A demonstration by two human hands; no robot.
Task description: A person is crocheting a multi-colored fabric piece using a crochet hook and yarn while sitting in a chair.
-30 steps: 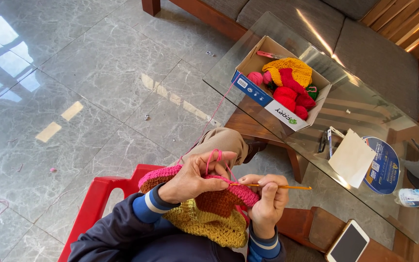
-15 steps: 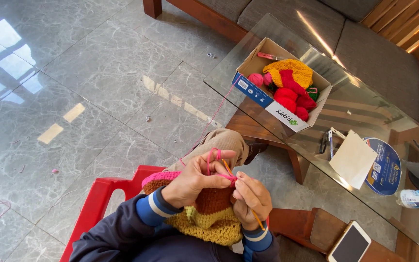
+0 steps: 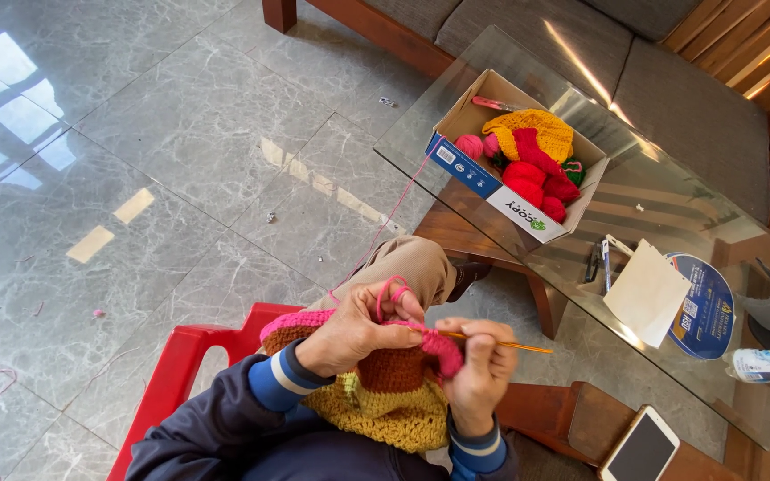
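Note:
My left hand (image 3: 354, 334) grips the top edge of a crocheted piece (image 3: 380, 392) banded pink, brown and mustard, which rests on my lap. Pink yarn (image 3: 391, 292) loops over its fingers and runs up to the box on the table. My right hand (image 3: 481, 374) pinches a thin golden crochet hook (image 3: 501, 343) whose tip points right, worked into the pink edge. Both hands sit close together above my knee (image 3: 407, 267).
I sit on a red plastic chair (image 3: 193, 356). A glass-top table (image 3: 510, 62) at right carries a cardboard box (image 3: 474, 165) of red, pink and yellow yarn, white paper (image 3: 643, 294), a blue disc (image 3: 710, 307) and pens. A phone (image 3: 639, 445) lies on a wooden stool.
The right hand had dropped with the hook angled down half a second ago; now it is raised again with the hook pointing right. The left hand keeps its grip on the piece.

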